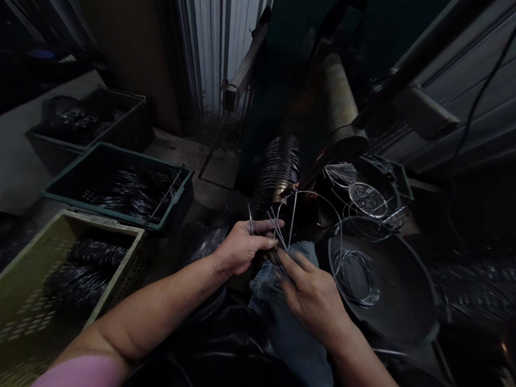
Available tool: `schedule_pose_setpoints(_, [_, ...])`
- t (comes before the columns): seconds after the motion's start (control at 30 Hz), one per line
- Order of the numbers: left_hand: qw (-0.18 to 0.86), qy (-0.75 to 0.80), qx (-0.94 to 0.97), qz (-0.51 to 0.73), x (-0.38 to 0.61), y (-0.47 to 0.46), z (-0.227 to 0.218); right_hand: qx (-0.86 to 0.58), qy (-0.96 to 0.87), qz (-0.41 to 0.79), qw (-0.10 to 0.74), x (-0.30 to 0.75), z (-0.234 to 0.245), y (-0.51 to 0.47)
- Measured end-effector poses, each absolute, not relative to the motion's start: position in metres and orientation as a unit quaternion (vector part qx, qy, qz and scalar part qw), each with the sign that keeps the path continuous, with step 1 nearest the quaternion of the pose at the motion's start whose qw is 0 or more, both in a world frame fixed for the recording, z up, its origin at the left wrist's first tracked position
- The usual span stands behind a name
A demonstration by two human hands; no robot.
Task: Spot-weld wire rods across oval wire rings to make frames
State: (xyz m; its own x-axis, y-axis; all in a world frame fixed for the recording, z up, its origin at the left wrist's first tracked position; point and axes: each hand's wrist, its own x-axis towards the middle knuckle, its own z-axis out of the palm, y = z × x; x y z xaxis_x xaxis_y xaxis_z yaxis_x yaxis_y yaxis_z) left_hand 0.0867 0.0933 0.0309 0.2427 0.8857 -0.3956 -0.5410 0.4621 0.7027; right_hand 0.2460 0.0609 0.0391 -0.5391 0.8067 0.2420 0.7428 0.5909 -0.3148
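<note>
My left hand (243, 247) pinches a thin metal wire (278, 229) between thumb and fingers, and several wire ends fan upward from it. My right hand (307, 290) closes on the same wire bundle from below. A blue denim cloth (283, 311) lies under and between my hands, touching my right hand. A long wire loop arcs to the right toward a dark round pan (393, 307), which holds a coil of bright wire (356, 277). Where the wires enter my fingers, their ends are hidden.
On the left stand an olive perforated crate (19, 281), a teal crate (67, 186) and a black crate (40, 133), all holding dark wire coils. Ahead are a stack of wire rings (278, 170), a metal cylinder (341, 94) and corrugated metal sheeting (461, 79).
</note>
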Motion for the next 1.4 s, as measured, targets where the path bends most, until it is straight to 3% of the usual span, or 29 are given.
schedule_pose_setpoints(0.2, [0.762, 0.402, 0.212, 0.461, 0.088, 0.099, 0.038, -0.443, -0.874, 0.11, 0.166, 0.247, 0.048, 0.068])
schedule_pose_setpoints(0.53, [0.754, 0.404, 0.223, 0.468, 0.085, 0.101, 0.036, -0.407, -0.882, 0.101, 0.217, 0.251, 0.048, 0.065])
schedule_pose_setpoints(0.87, [0.721, 0.439, 0.233, 0.483, 0.044, 0.07, 0.024, -0.376, -0.922, 0.039, 0.084, 0.271, 0.055, 0.048])
schedule_pose_setpoints(1.4, [0.702, 0.457, 0.254, 0.484, 0.02, 0.064, 0.022, -0.32, -0.944, -0.003, 0.078, 0.255, 0.05, 0.068])
